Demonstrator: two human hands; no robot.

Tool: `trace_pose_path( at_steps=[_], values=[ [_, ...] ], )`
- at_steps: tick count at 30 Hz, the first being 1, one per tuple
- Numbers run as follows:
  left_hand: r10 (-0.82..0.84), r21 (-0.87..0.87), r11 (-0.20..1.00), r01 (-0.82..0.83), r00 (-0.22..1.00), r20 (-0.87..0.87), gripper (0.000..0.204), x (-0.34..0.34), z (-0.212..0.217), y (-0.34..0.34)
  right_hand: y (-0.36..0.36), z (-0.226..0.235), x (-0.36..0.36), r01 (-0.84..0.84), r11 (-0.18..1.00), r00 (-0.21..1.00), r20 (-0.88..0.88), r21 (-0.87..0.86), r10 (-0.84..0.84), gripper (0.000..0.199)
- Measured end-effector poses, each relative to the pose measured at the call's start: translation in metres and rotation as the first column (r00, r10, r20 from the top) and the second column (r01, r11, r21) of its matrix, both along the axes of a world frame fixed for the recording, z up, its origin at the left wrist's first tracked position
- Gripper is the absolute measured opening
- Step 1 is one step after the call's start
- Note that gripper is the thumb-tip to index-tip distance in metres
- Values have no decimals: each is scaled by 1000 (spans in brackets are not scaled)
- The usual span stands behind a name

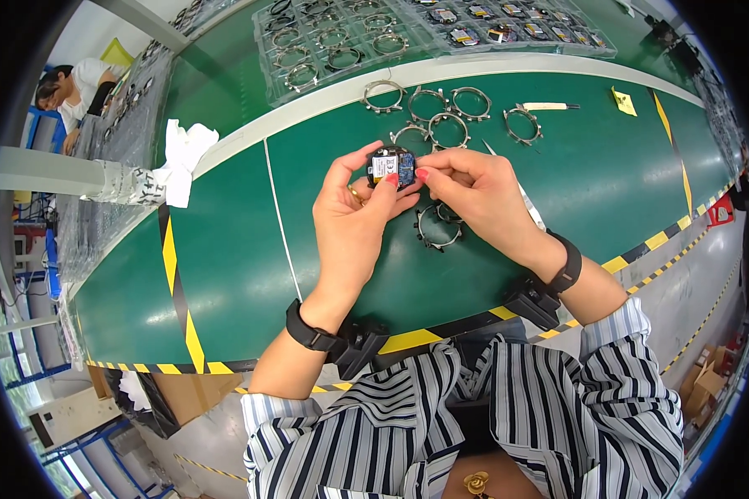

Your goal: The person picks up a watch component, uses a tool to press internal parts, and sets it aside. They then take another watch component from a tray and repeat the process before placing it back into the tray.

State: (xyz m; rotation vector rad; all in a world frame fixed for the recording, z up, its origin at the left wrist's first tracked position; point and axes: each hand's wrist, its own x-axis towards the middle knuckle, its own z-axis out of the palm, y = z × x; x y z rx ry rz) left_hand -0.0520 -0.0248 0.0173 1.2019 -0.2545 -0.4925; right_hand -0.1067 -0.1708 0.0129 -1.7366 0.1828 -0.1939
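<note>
one round electronics module, held above the worktop in the left hand, thumb and fingers clamped on it, labelled side up; no clear long axis. just left of the right hand, with right thumb and index close together at its right edge, but whether gripping anything, impossible to make out. counted on the worktop: five clustered ring frames beyond the hands, one lone ring frame farther right, at least one nearer ring frame, perhaps two; one yellow note; one white, dark-tipped tool.
</note>
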Motion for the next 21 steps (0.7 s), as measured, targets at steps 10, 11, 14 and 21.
trace_pose_path(
  at_steps=[10, 11, 14, 21],
  values=[
    [12, 260, 955, -143, 893, 450, 34, -10, -12, -2, 1, 0, 0, 13, 990, 1000, 4, -137, -13, 5],
    [20, 239, 962, -135, 902, 431, 34, -10, -12, -2, 1, -2, 0, 18, 990, 1000, 9, -138, -17, 5],
    [36, 198, 972, -123, 918, 395, 33, -6, -10, -2, 0, -4, 2, 26, 990, 1000, 20, -137, -23, 5],
    [18, -14, 1000, -20, 993, -117, 31, 2, -1, 1, -6, 0, 7, -21, 996, 997, -74, 85, 28, 7]
  ],
)
